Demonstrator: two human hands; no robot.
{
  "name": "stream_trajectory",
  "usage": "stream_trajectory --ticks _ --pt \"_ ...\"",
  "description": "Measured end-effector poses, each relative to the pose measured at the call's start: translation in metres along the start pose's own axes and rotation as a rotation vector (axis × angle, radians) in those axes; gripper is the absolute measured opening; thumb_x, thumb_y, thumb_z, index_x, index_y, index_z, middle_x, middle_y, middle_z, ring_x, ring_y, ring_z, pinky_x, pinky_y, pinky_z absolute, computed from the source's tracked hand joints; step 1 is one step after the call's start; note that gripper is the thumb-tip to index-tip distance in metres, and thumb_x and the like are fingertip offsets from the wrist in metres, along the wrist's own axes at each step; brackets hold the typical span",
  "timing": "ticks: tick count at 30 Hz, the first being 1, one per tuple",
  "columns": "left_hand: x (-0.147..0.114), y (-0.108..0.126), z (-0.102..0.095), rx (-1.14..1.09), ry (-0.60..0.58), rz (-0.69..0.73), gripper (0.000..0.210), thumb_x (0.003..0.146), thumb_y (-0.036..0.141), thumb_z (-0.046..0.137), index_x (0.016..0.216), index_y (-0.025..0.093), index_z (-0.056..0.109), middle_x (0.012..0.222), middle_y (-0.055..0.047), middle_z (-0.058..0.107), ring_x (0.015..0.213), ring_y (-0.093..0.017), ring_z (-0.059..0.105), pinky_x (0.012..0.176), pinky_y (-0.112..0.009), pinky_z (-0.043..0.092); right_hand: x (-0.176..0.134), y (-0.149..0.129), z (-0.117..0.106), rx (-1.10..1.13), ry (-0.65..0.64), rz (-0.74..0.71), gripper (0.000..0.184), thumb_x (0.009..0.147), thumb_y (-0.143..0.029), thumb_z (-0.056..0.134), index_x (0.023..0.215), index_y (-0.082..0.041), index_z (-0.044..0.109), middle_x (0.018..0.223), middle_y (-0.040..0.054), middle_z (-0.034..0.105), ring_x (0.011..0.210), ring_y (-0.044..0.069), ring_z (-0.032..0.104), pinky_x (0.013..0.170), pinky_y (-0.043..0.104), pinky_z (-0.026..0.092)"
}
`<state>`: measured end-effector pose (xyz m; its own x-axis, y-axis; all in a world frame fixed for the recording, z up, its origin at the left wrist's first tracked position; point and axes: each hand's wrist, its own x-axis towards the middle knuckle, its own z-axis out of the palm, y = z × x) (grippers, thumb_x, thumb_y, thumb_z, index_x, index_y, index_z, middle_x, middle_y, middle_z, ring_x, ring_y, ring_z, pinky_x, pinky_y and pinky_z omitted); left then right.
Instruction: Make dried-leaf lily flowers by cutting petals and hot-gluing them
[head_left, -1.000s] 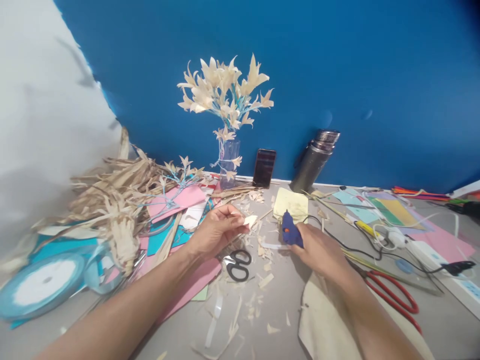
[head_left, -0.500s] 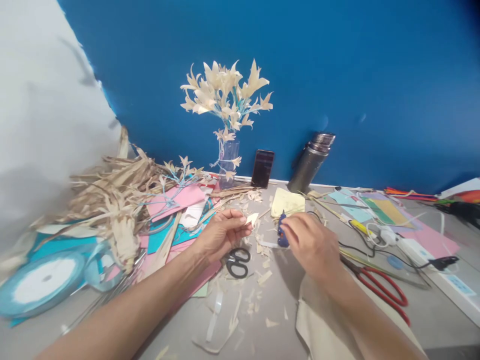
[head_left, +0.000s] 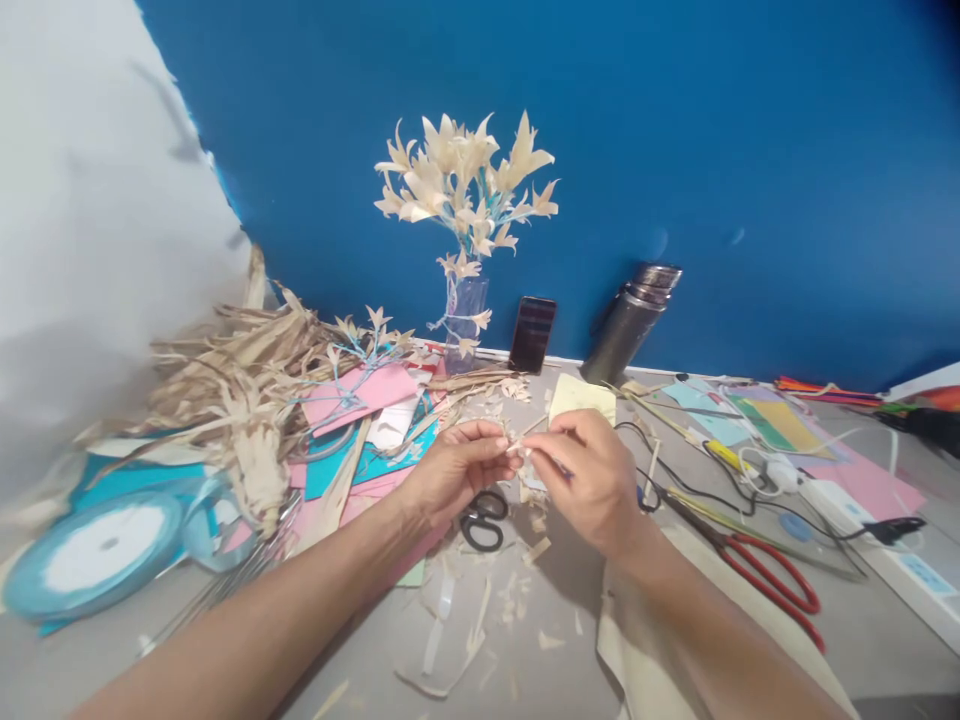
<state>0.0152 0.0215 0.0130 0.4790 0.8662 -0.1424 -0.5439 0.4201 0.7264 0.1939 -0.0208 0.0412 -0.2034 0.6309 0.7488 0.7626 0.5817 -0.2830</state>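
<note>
Between my two hands is a small pale piece of corn husk (head_left: pixel 516 447), mostly covered by the fingers. My left hand (head_left: pixel 459 468) pinches it between thumb and fingertips. The thumb and forefinger of my right hand (head_left: pixel 592 478) close on its other side. Just below my left hand, black-handled scissors (head_left: pixel 484 522) lie among husk scraps on the grey table. Behind my right wrist, a bit of a blue glue gun (head_left: pixel 650 495) shows; the rest is hidden. A yellow paper pad (head_left: pixel 583 396) lies beyond my right hand.
A clear vase (head_left: pixel 466 325) of husk flowers stands by the blue wall, near a phone (head_left: pixel 532 335) and a flask (head_left: pixel 632 325). Dry husks (head_left: pixel 240 370) and a ribbon roll (head_left: pixel 101 550) fill the left. Red-handled shears (head_left: pixel 776 575) and a power strip (head_left: pixel 885 540) lie right.
My right hand has left the blue glue gun and come left to meet my left hand at the husk piece. The glue gun now lies farther right. The view has shifted slightly.
</note>
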Motion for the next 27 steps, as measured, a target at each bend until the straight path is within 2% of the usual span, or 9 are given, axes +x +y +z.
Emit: stream_trajectory --ticks 2,5,6,8,12,16,22,27 --pt "0.0 -0.002 -0.002 -0.012 -0.01 -0.022 0.015 0.07 0.012 0.079 0.077 0.012 0.066 0.069 -0.006 0.072 0.064 -0.015 0.069 0.061 -0.024 0.056 0.001 0.003 0.001 0.39 0.002 0.346 0.01 0.085 -0.028 0.07 0.083 -0.022 0.076 0.082 0.004 0.06 0.069 0.014 0.052 0.059 0.027 0.041" --pt "0.0 -0.006 -0.001 -0.024 -0.036 -0.083 0.011 0.074 0.012 0.077 0.076 0.011 0.067 0.067 -0.005 0.069 0.064 -0.015 0.068 0.061 -0.024 0.056 0.001 0.009 0.01 1.032 0.022 0.854 0.021 0.07 -0.038 0.083 0.077 -0.02 0.073 0.071 0.0001 0.058 0.059 0.011 0.046 0.048 0.022 0.035" --pt "-0.001 -0.007 0.0 -0.024 -0.041 -0.102 0.01 0.074 0.012 0.077 0.076 0.011 0.067 0.067 -0.005 0.069 0.063 -0.014 0.068 0.061 -0.024 0.056 0.001 0.01 0.014 1.186 0.042 0.973 0.025 0.064 -0.036 0.087 0.075 -0.02 0.072 0.069 -0.0012 0.057 0.058 0.01 0.045 0.047 0.021 0.034" --pt "-0.001 -0.009 0.003 -0.016 -0.043 -0.126 0.009 0.074 0.011 0.077 0.076 0.01 0.068 0.066 -0.005 0.069 0.062 -0.014 0.068 0.06 -0.023 0.056 -0.001 0.01 0.021 1.364 0.052 1.114 0.029 0.057 -0.031 0.092 0.072 -0.018 0.07 0.066 -0.0033 0.055 0.058 0.008 0.045 0.046 0.019 0.035" --pt "-0.002 -0.011 0.007 0.02 -0.047 -0.135 0.007 0.075 0.011 0.076 0.077 0.007 0.07 0.066 -0.007 0.07 0.06 -0.013 0.067 0.058 -0.02 0.055 -0.004 0.003 0.03 1.443 0.041 1.191 0.031 0.056 -0.031 0.093 0.069 -0.017 0.069 0.064 -0.0042 0.057 0.057 0.008 0.049 0.048 0.018 0.041" --pt "-0.002 -0.013 0.008 0.058 -0.043 -0.125 0.009 0.075 0.013 0.078 0.074 0.006 0.072 0.067 -0.008 0.071 0.059 -0.012 0.067 0.059 -0.019 0.056 -0.005 -0.001 0.034 1.46 0.016 1.197 0.032 0.056 -0.033 0.093 0.069 -0.016 0.069 0.06 -0.0046 0.057 0.052 0.008 0.052 0.047 0.02 0.044" --pt "-0.002 -0.015 0.007 0.061 -0.021 -0.125 0.013 0.07 0.013 0.082 0.076 0.007 0.073 0.066 -0.008 0.072 0.058 -0.013 0.067 0.059 -0.02 0.057 -0.007 0.001 0.04 1.429 0.095 1.2 0.035 0.053 -0.033 0.095 0.072 -0.018 0.071 0.057 -0.0058 0.059 0.048 0.008 0.053 0.043 0.019 0.044" --pt "-0.001 -0.018 0.006 0.042 -0.017 -0.095 0.017 0.068 0.018 0.085 0.074 0.007 0.073 0.067 -0.008 0.072 0.059 -0.013 0.068 0.06 -0.02 0.057 -0.006 -0.001 0.042 1.418 0.111 1.196 0.035 0.05 -0.033 0.095 0.073 -0.019 0.072 0.057 -0.0052 0.061 0.048 0.01 0.054 0.042 0.021 0.046"
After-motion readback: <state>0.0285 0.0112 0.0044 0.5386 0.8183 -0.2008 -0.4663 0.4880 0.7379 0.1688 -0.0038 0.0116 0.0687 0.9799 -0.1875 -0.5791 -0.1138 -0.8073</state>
